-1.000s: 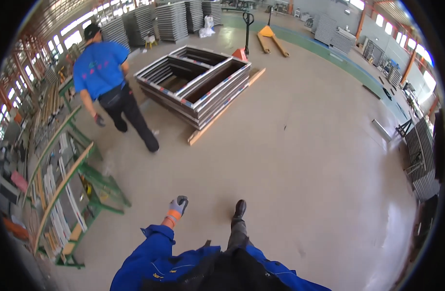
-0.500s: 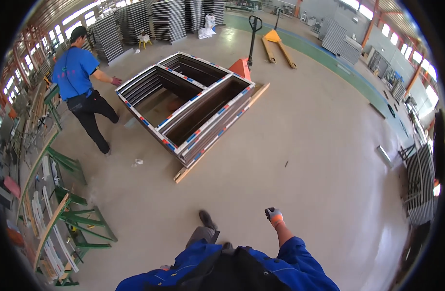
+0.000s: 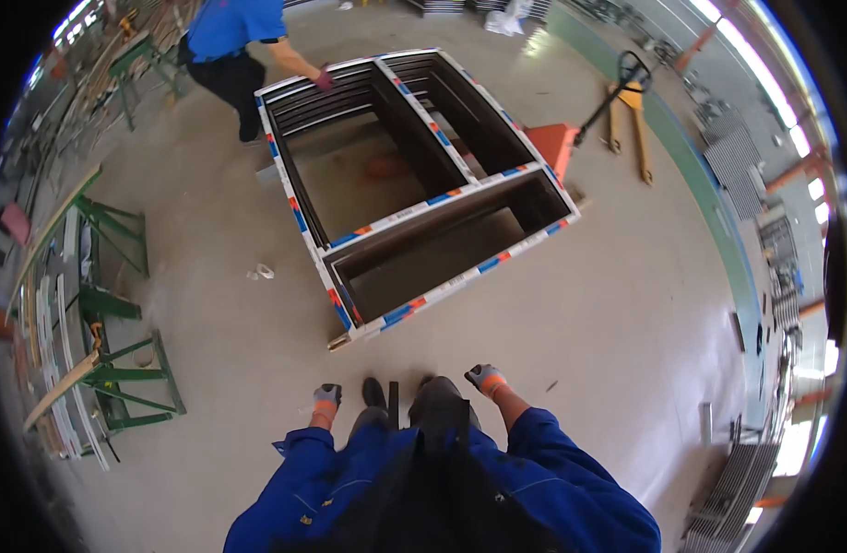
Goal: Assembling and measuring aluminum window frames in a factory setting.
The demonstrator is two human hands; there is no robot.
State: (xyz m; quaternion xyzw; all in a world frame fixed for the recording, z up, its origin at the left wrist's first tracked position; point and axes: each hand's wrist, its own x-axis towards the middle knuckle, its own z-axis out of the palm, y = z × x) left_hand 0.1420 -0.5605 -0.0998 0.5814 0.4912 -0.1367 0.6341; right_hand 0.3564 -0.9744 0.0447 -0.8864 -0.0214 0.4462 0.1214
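A stack of dark window frames [image 3: 434, 209], edged in white tape with red and blue marks, lies just ahead of me. My left hand [image 3: 326, 400], in a grey glove with an orange cuff, hangs below its near corner, apart from it, fingers curled. Likewise gloved, my right hand [image 3: 485, 379] is held out below the near side of the stack, fingers curled around nothing visible. Neither touches anything. At the far left, a co-worker in a blue shirt [image 3: 230, 29] bends over, their gloved hand [image 3: 325, 79] at the stack's edge.
An orange-red pallet jack [image 3: 554, 147] with a black handle stands at the stack's right side. Beyond it is a yellow pallet jack [image 3: 639, 138]. Green trestles [image 3: 133, 375] with long strips stand at left. A timber end [image 3: 338, 342] sticks out under the near corner.
I have come closer to the stack, and the view has turned. My left hand has come clearly into view. The co-worker leans farther over, hand now on the frames.
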